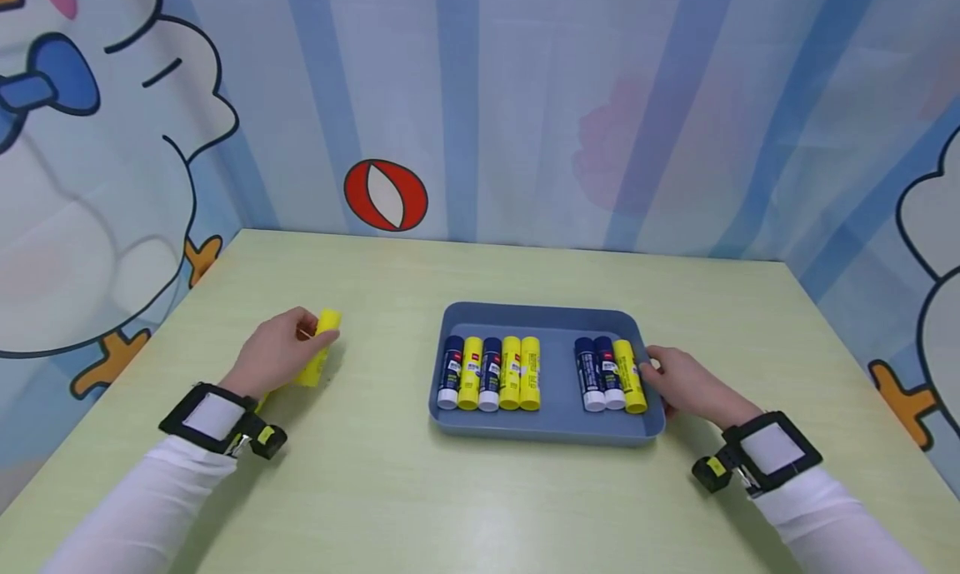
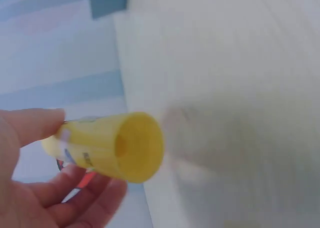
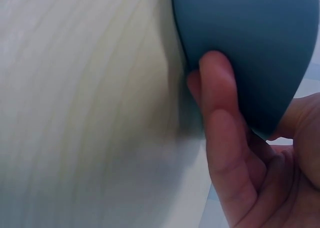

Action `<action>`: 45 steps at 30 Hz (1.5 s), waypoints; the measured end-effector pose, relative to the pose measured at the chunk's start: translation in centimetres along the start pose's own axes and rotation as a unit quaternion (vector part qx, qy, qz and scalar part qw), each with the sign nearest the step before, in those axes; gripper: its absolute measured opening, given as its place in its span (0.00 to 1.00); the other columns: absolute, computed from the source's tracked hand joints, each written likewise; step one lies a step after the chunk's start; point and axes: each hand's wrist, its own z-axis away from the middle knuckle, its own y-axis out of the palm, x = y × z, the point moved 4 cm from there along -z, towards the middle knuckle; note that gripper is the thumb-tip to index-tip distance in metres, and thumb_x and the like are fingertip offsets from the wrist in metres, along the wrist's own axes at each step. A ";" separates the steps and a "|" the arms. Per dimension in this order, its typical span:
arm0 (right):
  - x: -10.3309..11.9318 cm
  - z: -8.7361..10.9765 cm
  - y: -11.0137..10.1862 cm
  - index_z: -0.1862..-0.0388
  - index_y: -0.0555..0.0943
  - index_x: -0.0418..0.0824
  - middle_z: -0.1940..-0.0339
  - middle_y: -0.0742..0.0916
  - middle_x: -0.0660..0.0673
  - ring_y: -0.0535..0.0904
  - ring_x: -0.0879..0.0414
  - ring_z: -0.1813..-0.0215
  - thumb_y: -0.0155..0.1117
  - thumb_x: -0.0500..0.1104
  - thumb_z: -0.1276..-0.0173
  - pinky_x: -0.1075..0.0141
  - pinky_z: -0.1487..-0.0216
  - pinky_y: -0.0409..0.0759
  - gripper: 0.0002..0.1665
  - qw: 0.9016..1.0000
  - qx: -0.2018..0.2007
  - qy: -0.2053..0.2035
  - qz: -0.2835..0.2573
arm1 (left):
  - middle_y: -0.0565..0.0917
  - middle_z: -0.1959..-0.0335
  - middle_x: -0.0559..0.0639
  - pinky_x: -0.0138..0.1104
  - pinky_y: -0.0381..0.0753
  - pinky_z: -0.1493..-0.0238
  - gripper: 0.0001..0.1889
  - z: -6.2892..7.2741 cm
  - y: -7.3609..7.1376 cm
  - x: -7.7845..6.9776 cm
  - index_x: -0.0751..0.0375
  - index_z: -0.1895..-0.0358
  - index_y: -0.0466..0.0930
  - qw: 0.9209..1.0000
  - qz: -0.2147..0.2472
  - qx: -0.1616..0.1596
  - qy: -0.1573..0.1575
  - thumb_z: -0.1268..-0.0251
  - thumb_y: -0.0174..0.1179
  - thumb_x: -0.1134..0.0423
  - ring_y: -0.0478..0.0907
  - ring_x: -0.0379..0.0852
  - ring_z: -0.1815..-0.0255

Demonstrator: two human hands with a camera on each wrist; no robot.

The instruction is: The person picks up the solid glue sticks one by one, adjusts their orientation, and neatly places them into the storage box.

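My left hand [image 1: 273,353] pinches a yellow glue stick [image 1: 327,321] above the left part of the table. In the left wrist view, the hollow round end of that glue stick [image 2: 140,148] faces the camera, with the thumb on one side and fingers on the other. A blue-grey tray [image 1: 555,428] stands right of the middle, holding a left row of several navy and yellow glue sticks [image 1: 491,374] and a right group of two navy and one yellow [image 1: 607,376]. My right hand [image 1: 690,382] grips the tray's right side, its fingers [image 3: 220,87] against the outer wall.
Under the left wrist a bit of another yellow thing [image 1: 262,402] shows, mostly hidden. The pale table [image 1: 360,491] backs onto a printed cloth [image 1: 510,124] with cartoon figures and a red-and-white ball. Inside the tray a gap separates the two groups.
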 end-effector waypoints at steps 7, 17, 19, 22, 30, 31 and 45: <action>0.1 0.1 -0.1 0.33 0.56 0.18 0.60 0.82 0.32 0.79 0.54 0.79 0.44 0.38 0.22 0.60 0.76 0.81 0.28 1.000 0.001 0.000 0.000 | 0.77 0.52 0.63 0.36 0.79 0.58 0.25 -0.3 0.3 -3.6 0.71 0.44 0.71 0.988 0.144 -0.011 0.048 0.28 0.56 0.50 0.74 0.56 0.54; 0.0 -0.1 0.0 0.32 0.57 0.20 0.60 0.82 0.33 0.79 0.54 0.79 0.43 0.38 0.22 0.61 0.76 0.81 0.28 1.000 -0.004 -0.004 -0.003 | 0.76 0.46 0.64 0.40 0.82 0.52 0.24 -0.4 2.1 -10.0 0.70 0.37 0.68 0.938 0.332 0.080 0.059 0.24 0.50 0.54 0.73 0.55 0.50; 0.1 -0.1 0.0 0.33 0.57 0.20 0.61 0.82 0.33 0.78 0.54 0.79 0.43 0.38 0.22 0.61 0.76 0.81 0.27 1.000 -0.004 -0.004 -0.004 | 0.75 0.46 0.64 0.41 0.82 0.51 0.25 -0.3 2.8 -11.3 0.71 0.36 0.67 0.927 0.354 0.109 0.059 0.24 0.49 0.54 0.73 0.55 0.49; 0.1 -0.1 0.0 0.33 0.57 0.20 0.61 0.82 0.34 0.78 0.54 0.79 0.43 0.38 0.22 0.61 0.76 0.81 0.27 1.000 -0.004 -0.003 -0.004 | 0.73 0.43 0.64 0.42 0.81 0.50 0.26 0.0 3.9 -13.3 0.71 0.33 0.63 0.911 0.381 0.150 0.053 0.23 0.49 0.54 0.72 0.56 0.46; -0.1 -0.1 0.1 0.32 0.57 0.19 0.61 0.82 0.33 0.78 0.54 0.79 0.43 0.38 0.22 0.61 0.76 0.81 0.28 1.000 -0.005 -0.001 -0.003 | 0.74 0.40 0.63 0.43 0.83 0.55 0.27 -0.2 8.1 -17.8 0.57 0.28 0.55 0.893 0.379 0.230 0.072 0.26 0.53 0.61 0.76 0.57 0.46; -0.1 -0.1 0.1 0.32 0.57 0.20 0.60 0.82 0.33 0.78 0.54 0.79 0.43 0.38 0.22 0.61 0.76 0.81 0.28 1.000 -0.005 -0.001 -0.003 | 0.75 0.42 0.63 0.43 0.84 0.56 0.28 -0.3 8.4 -18.4 0.54 0.29 0.56 0.895 0.372 0.235 0.076 0.26 0.54 0.62 0.77 0.57 0.47; -0.1 -0.1 0.1 0.32 0.57 0.20 0.61 0.81 0.34 0.77 0.54 0.79 0.43 0.39 0.22 0.61 0.76 0.80 0.28 1.000 -0.008 0.007 0.005 | 0.79 0.62 0.57 0.37 0.84 0.73 0.26 -2.9 13.9 -23.8 0.59 0.33 0.59 0.942 0.185 0.260 0.103 0.30 0.58 0.64 0.81 0.50 0.72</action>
